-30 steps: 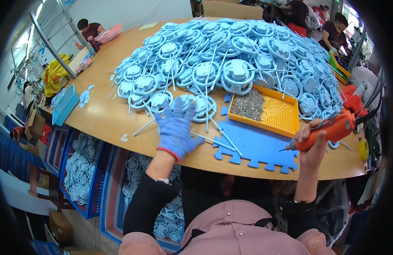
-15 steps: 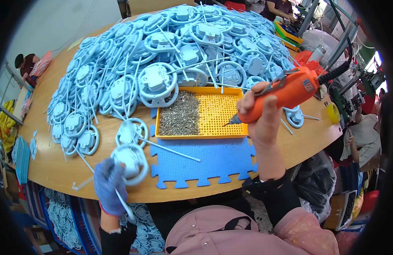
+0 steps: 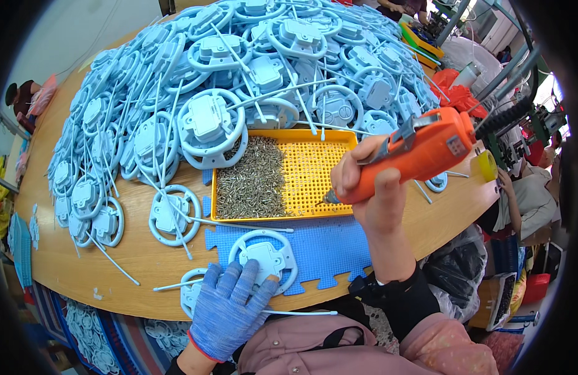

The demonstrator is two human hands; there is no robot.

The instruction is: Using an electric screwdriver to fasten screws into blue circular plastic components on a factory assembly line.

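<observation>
Wheel (image 3: 264,254) onto mat (image 3: 331,249), screws (image 3: 248,182) in tray (image 3: 314,164)

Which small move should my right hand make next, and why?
Probably lower the orange handheld power screwdriver in your right hand toward the perforated yellow plastic tray: its bit appears over the tray, small silver metal screws lie heaped inside, and your blue-gloved left hand rests on a light-blue plastic wheel-shaped piece.

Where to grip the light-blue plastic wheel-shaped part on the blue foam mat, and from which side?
I'd pinch the wheel-shaped part by its right rim, from the person's right: the rounded ring suits a pinch, and bare blue foam mat lies beside it. The blue-gloved left hand blocks the near left; the yellow perforated tray crowds the far side.
</observation>
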